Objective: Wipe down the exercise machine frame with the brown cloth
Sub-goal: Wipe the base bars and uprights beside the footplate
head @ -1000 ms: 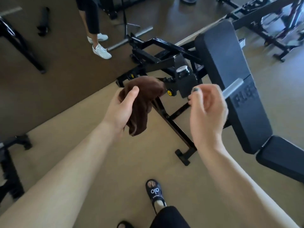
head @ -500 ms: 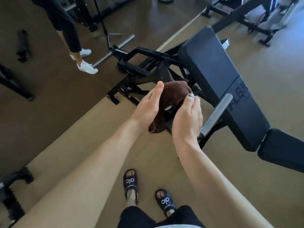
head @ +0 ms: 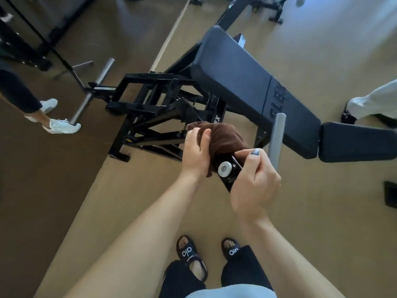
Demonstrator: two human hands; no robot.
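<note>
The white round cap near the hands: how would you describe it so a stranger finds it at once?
Start at the long black bench pad. Below it, the left hand presses a brown cloth on a black frame arm. The white round cap sits on that arm, the only pale disc between both hands.

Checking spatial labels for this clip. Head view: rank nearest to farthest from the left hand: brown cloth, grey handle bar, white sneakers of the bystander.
1. brown cloth: gripped in the left hand, draped over the machine part.
2. grey handle bar: to the right, past the right hand, beside the black bench pad.
3. white sneakers: far left, on the darker floor.
</note>
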